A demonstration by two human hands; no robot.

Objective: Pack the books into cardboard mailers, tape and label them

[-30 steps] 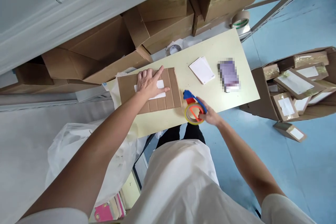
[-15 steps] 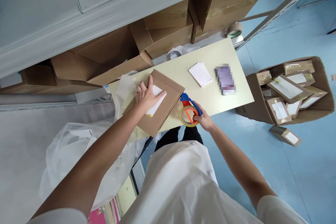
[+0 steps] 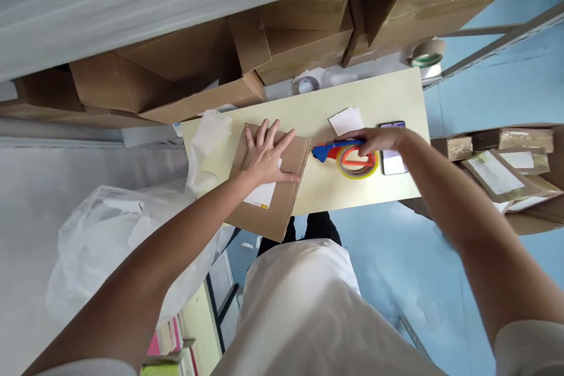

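Observation:
My left hand lies with spread fingers on a flat cardboard box, partly over its white label. To the right of the box, my right hand has its fingers curled over the blue handle of a tape dispenser. The dispenser is blue and red, with a yellow-edged tape roll, and its blue head points at the box's right edge. Behind it are white paper slips. A phone lies just right of the tape roll, partly under my right wrist.
The pale table stands before shelves of open cardboard boxes. Tape rolls sit along its back. At right, a carton holds several labelled parcels. A white plastic bag hangs at left.
My right hand has brought the tape dispenser rightward and back over the table, turning it sideways. My left hand has shifted right on the box with fingers more spread, and the box has turned slightly.

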